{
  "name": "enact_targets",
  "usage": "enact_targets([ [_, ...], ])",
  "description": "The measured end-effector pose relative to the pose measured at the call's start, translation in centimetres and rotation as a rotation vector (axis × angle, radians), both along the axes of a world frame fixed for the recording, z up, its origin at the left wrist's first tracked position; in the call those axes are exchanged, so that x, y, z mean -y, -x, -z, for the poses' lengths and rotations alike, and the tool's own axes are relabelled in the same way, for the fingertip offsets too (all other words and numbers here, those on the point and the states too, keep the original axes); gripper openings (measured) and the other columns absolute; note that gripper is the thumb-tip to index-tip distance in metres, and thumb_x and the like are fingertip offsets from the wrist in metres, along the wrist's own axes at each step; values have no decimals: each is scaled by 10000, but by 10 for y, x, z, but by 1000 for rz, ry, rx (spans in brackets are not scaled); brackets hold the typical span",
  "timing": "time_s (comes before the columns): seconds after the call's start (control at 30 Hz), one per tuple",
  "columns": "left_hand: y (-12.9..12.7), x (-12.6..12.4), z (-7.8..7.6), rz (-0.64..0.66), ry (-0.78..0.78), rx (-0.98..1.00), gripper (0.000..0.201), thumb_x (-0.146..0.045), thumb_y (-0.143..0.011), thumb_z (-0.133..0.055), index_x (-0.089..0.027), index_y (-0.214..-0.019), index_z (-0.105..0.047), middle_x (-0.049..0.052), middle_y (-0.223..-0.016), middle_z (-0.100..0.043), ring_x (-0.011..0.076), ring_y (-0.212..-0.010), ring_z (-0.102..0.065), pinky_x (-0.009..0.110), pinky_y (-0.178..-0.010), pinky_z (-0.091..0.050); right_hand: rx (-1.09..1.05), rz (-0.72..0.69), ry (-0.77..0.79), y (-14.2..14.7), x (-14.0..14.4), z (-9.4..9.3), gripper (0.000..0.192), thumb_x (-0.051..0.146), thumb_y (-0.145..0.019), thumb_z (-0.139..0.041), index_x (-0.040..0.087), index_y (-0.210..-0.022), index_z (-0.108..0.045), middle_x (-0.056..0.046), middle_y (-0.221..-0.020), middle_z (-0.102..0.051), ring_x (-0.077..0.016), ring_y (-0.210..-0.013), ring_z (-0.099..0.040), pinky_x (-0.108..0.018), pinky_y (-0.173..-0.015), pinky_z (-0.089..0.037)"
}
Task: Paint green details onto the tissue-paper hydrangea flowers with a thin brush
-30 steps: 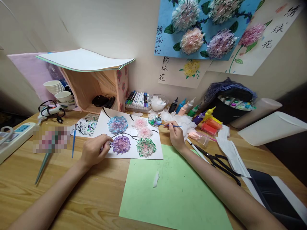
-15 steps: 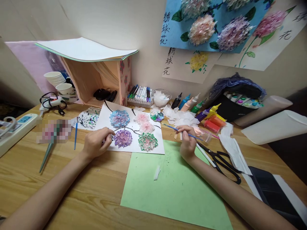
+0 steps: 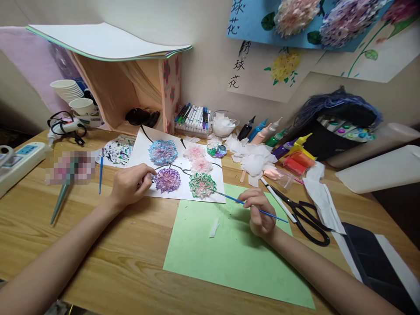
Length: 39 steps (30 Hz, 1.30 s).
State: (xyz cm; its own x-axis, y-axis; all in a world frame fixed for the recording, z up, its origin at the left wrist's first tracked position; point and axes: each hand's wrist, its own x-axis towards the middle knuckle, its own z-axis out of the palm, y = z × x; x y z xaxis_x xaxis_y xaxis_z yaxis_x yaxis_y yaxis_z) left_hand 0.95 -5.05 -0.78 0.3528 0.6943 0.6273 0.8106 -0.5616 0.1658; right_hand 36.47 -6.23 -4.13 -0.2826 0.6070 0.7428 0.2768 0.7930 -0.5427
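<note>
My right hand (image 3: 260, 212) pinches a thin blue paintbrush (image 3: 234, 200) over the green sheet (image 3: 229, 262). The brush tip reaches the green-edged paper flower (image 3: 202, 185) on the white sheet (image 3: 183, 198); whether it touches is too fine to tell. My left hand (image 3: 131, 183) is closed with curled fingers, resting at the white sheet's left edge beside the purple flower (image 3: 167, 180). Anything inside those fingers is hidden. Blue (image 3: 163, 152) and pink (image 3: 198, 158) flowers also lie on this sheet, joined by black painted branches. Behind them sits a small paint-smeared palette (image 3: 216, 149).
Scissors (image 3: 303, 216) and a white pen (image 3: 278, 201) lie right of my right hand. White paper scraps (image 3: 254, 157), paint bottles (image 3: 259, 130) and a marker box (image 3: 193, 120) line the back. A second blue brush (image 3: 100, 175) and a power strip (image 3: 24, 164) are left.
My right hand has moved down and toward me, bringing the brush tip from the palette to the green-edged flower. My left hand stays at the sheet's edge. The camera view has shifted slightly.
</note>
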Motion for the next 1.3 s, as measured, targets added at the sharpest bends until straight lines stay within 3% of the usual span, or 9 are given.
enact_targets([
  [0.53,-1,1,-2,-75,56,-11,261,-203,-852,-383,-184,-776,-633,-3,-597,-607,120,-488,-529,249,-519,-384,105,23,-115,2,2,-6,185,147,-857,-367,255,-880,-515,-43,-761,-638,-207,-691,-573,-368,-630,-445],
  [0.8,-2,1,-2,-54,43,-5,252,-183,-846,-396,-178,-773,-637,1,-616,-625,118,-482,-527,253,-512,-378,179,2,-167,-1,3,-9,191,125,-840,-370,252,-898,-500,-46,-762,-640,-203,-697,-564,-358,-629,-445],
  [1.3,1,1,0,-34,11,-10,235,-148,-848,-408,-168,-807,-639,1,-625,-612,120,-503,-535,255,-519,-378,174,8,-131,0,2,-5,203,103,-834,-382,242,-914,-506,-50,-796,-635,-201,-739,-567,-365,-660,-462],
])
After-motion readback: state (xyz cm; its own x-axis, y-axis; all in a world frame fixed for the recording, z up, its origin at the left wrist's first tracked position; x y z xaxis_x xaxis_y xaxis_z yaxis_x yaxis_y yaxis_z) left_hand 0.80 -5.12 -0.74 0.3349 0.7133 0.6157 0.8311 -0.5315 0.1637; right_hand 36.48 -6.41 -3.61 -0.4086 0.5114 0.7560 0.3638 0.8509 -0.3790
